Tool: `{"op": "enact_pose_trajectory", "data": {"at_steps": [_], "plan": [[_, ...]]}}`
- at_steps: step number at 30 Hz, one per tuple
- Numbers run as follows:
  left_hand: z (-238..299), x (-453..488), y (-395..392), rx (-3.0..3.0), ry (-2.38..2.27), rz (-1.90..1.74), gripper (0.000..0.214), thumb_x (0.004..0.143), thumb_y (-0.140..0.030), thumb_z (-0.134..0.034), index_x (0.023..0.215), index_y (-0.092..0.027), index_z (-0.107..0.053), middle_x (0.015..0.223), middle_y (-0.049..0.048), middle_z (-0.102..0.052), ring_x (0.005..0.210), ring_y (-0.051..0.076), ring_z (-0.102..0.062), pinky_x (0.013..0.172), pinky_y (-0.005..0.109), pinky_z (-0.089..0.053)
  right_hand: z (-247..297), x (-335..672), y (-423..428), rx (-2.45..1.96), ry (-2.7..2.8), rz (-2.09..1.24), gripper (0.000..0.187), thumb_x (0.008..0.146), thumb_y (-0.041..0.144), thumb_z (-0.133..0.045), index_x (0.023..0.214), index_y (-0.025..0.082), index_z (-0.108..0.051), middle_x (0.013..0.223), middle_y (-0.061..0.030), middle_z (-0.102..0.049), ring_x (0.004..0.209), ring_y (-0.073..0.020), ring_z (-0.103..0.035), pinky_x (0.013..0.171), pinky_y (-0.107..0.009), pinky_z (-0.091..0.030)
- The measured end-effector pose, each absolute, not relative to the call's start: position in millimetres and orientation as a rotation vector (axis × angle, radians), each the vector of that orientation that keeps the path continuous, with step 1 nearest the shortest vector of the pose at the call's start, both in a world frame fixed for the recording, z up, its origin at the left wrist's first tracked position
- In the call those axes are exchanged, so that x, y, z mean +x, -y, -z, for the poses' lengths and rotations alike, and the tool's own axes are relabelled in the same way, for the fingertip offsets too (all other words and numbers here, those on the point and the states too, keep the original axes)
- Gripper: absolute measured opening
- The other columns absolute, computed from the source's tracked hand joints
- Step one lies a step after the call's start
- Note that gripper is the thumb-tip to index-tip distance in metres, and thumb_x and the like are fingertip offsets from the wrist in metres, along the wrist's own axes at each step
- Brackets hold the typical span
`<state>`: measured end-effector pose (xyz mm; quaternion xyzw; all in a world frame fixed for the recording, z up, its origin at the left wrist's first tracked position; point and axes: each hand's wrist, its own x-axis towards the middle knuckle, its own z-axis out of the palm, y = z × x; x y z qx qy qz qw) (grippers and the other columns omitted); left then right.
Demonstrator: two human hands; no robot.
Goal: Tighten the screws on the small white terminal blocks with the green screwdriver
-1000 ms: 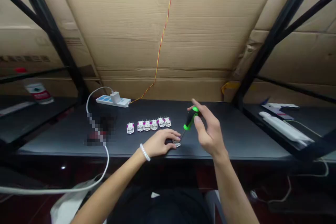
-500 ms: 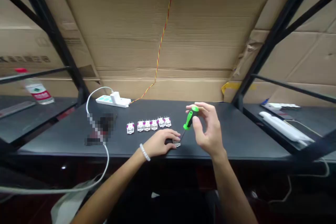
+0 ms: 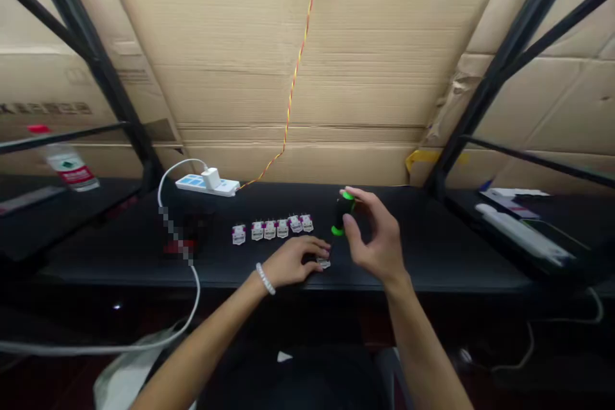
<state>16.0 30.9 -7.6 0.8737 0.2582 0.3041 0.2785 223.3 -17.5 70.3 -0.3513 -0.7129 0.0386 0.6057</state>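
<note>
My right hand (image 3: pixel 377 237) holds a green-and-black screwdriver (image 3: pixel 344 211) between thumb and fingers, its handle tilted and its shaft pointing down to the left. The tip meets a small whitish part (image 3: pixel 323 263) near the front of the dark tabletop. Pressed down on that part, my left hand (image 3: pixel 294 261) pins it between thumb and fingers, hiding much of it. Beyond the left hand lies a row of several small white-and-purple parts (image 3: pixel 270 229) with thin prongs at the back; one part (image 3: pixel 239 234) sits apart at the left end.
A white power strip (image 3: pixel 225 188) with a plugged-in white charger (image 3: pixel 210 177) lies at the back left. Its white cable (image 3: pixel 198 295) loops over the front edge. Cardboard (image 3: pixel 365 77) walls the back; black shelf posts (image 3: pixel 461 102) flank the table. A bottle (image 3: pixel 72 170) stands far left.
The screwdriver handle has turned in my right hand and shifted slightly left, showing its black side now. My left hand and the part under it stay put. The picture's brightness has changed.
</note>
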Motion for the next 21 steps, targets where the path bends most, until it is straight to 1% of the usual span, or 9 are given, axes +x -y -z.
{"op": "enact_pose_trajectory", "data": {"at_steps": [2,7,8,10,13,15,16,19,21], "plan": [[7.7,15.8,-30.9,2.337,-0.696,-0.819,0.021,0.087,-0.019,-0.082,0.108,-0.019,-0.084,0.129,0.0107,-0.078,0.121,0.026,-0.074,0.113,0.041,-0.056,-70.9,222.4,17.7,-0.82,1.657,-0.077,0.046,0.095,0.018,-0.067,0.14,0.027,-0.061,0.128,-0.0101,-0.073,0.106,-0.026,-0.073,0.096,-0.046,-0.063],[8.2,15.8,-31.4,2.337,-0.699,-0.801,0.021,0.087,-0.019,-0.082,0.108,-0.021,-0.084,0.13,0.0097,-0.078,0.121,0.026,-0.074,0.114,0.041,-0.055,-71.2,219.7,15.0,-0.816,1.614,0.068,0.046,0.087,0.028,-0.084,0.13,0.028,-0.068,0.12,-0.0096,-0.068,0.109,-0.027,-0.069,0.084,-0.04,-0.064],[8.2,15.8,-31.4,2.337,-0.699,-0.799,0.021,0.087,-0.019,-0.082,0.108,-0.021,-0.084,0.13,0.0096,-0.078,0.121,0.026,-0.074,0.114,0.041,-0.055,-70.9,219.6,14.8,-0.821,1.607,0.074,0.045,0.087,0.027,-0.084,0.129,0.028,-0.068,0.12,-0.0095,-0.067,0.108,-0.0267,-0.068,0.083,-0.04,-0.064],[8.1,16.0,-31.3,2.334,-0.696,-0.804,0.022,0.086,-0.019,-0.083,0.108,-0.02,-0.084,0.129,0.0098,-0.078,0.121,0.026,-0.074,0.113,0.041,-0.055,-69.9,219.8,15.2,-0.832,1.619,0.029,0.042,0.092,0.024,-0.076,0.133,0.028,-0.066,0.121,-0.0098,-0.069,0.106,-0.0257,-0.07,0.086,-0.042,-0.064],[7.4,16.2,-30.8,2.331,-0.704,-0.805,0.023,0.086,-0.018,-0.083,0.109,-0.02,-0.084,0.13,0.0104,-0.078,0.122,0.026,-0.074,0.114,0.041,-0.055,-69.3,220.2,17.0,-0.837,1.646,-0.099,0.049,0.097,0.019,-0.062,0.145,0.026,-0.057,0.129,-0.0115,-0.071,0.107,-0.0259,-0.073,0.096,-0.046,-0.063],[6.8,16.3,-30.5,2.333,-0.708,-0.806,0.023,0.086,-0.018,-0.084,0.109,-0.02,-0.084,0.13,0.0104,-0.078,0.122,0.026,-0.074,0.114,0.04,-0.055,-70.5,219.6,18.1,-0.846,1.644,-0.109,0.049,0.098,0.02,-0.06,0.146,0.025,-0.056,0.126,-0.0114,-0.073,0.106,-0.0257,-0.074,0.096,-0.045,-0.062],[6.5,16.3,-30.3,2.336,-0.709,-0.806,0.023,0.086,-0.017,-0.083,0.109,-0.02,-0.084,0.13,0.0104,-0.078,0.122,0.026,-0.074,0.114,0.041,-0.055,-71.5,218.9,18.5,-0.856,1.64,-0.082,0.045,0.098,0.023,-0.063,0.142,0.025,-0.06,0.121,-0.0108,-0.074,0.102,-0.0253,-0.074,0.092,-0.044,-0.063],[5.9,16.4,-30.0,2.342,-0.703,-0.801,0.021,0.086,-0.017,-0.083,0.107,-0.02,-0.084,0.129,0.0101,-0.078,0.121,0.026,-0.074,0.113,0.041,-0.055,-73.5,216.3,19.3,-0.881,1.629,0.023,0.029,0.093,0.03,-0.074,0.121,0.023,-0.071,0.104,-0.0072,-0.074,0.086,-0.0219,-0.07,0.078,-0.038,-0.062],[5.8,16.3,-30.0,2.337,-0.707,-0.805,0.021,0.086,-0.018,-0.083,0.107,-0.02,-0.084,0.129,0.0101,-0.078,0.121,0.026,-0.074,0.113,0.041,-0.055,-72.8,215.2,19.8,-0.894,1.607,-0.01,0.028,0.093,0.031,-0.074,0.12,0.023,-0.07,0.102,-0.0065,-0.074,0.084,-0.0211,-0.07,0.077,-0.037,-0.061]]}}
